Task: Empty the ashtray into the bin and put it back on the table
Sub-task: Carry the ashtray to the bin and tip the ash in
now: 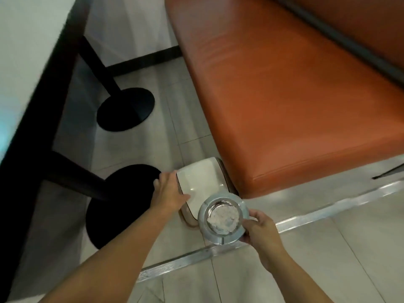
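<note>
A round metal ashtray (223,217) holding pale grey ash is gripped at its right rim by my right hand (261,230). It hovers level just in front of a small cream-white bin (201,182) standing on the floor against the end of the orange bench. The bin's lid looks closed. My left hand (169,191) grips the left edge of that lid, thumb lying on top. The white table (24,62) with a dark edge runs along the left side of the view.
An orange padded bench (284,95) fills the right and upper part. Two black table legs with round bases (126,108) (122,204) stand on the grey tiled floor to the left of the bin. A metal floor strip (306,219) crosses below the bench.
</note>
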Tool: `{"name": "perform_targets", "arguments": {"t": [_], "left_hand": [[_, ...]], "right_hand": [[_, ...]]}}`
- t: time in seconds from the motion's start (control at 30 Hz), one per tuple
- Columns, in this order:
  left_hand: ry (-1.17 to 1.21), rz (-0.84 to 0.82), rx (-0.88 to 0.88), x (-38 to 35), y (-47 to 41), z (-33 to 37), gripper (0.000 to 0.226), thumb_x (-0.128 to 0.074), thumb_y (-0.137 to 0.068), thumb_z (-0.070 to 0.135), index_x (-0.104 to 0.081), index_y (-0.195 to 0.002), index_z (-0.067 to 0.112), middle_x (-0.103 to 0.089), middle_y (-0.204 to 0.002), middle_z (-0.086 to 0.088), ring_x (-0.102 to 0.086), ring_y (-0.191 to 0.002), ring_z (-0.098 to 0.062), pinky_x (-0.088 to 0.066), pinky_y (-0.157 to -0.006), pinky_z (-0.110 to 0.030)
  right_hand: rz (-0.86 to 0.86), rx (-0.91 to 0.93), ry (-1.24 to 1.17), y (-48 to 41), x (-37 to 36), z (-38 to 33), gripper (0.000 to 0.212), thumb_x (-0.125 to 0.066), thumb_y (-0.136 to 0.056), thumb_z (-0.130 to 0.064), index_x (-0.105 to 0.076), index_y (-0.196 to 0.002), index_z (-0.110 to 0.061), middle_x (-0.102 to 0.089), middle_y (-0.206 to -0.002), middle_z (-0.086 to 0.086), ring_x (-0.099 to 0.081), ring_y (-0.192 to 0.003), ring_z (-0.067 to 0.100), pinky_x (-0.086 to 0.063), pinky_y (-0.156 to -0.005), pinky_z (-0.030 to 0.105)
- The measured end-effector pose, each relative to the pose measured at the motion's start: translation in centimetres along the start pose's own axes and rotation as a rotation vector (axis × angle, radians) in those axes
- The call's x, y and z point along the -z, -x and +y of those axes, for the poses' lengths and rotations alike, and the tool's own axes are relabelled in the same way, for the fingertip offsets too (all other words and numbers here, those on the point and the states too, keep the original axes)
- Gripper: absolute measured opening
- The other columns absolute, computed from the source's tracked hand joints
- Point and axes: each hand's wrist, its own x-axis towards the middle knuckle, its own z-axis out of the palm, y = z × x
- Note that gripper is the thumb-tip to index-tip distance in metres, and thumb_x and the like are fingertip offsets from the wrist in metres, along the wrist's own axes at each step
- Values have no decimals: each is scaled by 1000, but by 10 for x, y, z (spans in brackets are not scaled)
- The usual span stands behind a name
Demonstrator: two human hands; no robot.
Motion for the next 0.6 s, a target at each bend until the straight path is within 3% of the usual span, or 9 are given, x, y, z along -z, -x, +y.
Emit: {"name": "perform_targets", "arguments": {"t": [0.17,0.27,0.37,0.47,0.53,0.6], "left_hand": [[-144,-25,-35,-15,-30,12,99,-72,-68,35,-8,-141,19,-3,-154,-12,-11,-137,-34,-24,-108,-46],[-174,-68,-19,-20,-37,12,102,-71,-69,35,-1,-142,20,4,-155,-13,-7,-139,-35,-21,-109,-49],[-181,-101,-16,-25,-38,9,102,-70,-70,34,1,-142,21,6,-155,-15,-9,-138,-36,-21,-109,-49],[-116,-78,-14,-31,-36,5,101,-70,-71,29,1,-142,21,-6,-153,-14,-20,-134,-38,-27,-107,-49],[65,-22,-7,-36,-36,2,98,-71,-70,22,-3,-141,22,-29,-145,-15,-33,-128,-37,-35,-104,-48],[273,71,11,-39,-35,-1,92,-70,-70,17,-11,-140,25,-48,-132,-14,-46,-119,-34,-42,-97,-45]], "right_hand": [[15,-3,103,-41,-13,25,24,-48,-81,4,-54,-76,-19,-62,-66,5,-58,-58,19,-49,-52,28],[31,13,178,-57,-17,33,20,-47,-79,4,-56,-89,-10,-60,-67,5,-55,-54,17,-44,-46,25],[54,19,214,-71,-22,38,20,-49,-78,2,-56,-95,-7,-62,-77,12,-59,-61,22,-55,-59,38],[47,44,214,-83,-31,38,18,-48,-78,4,-56,-89,-7,-60,-75,10,-58,-59,18,-56,-62,39],[31,71,217,-91,-39,36,18,-49,-78,4,-56,-80,-12,-58,-69,3,-57,-59,15,-55,-58,34],[15,88,239,-100,-48,35,16,-50,-80,2,-57,-87,-9,-59,-70,3,-59,-62,17,-57,-61,36]]}}
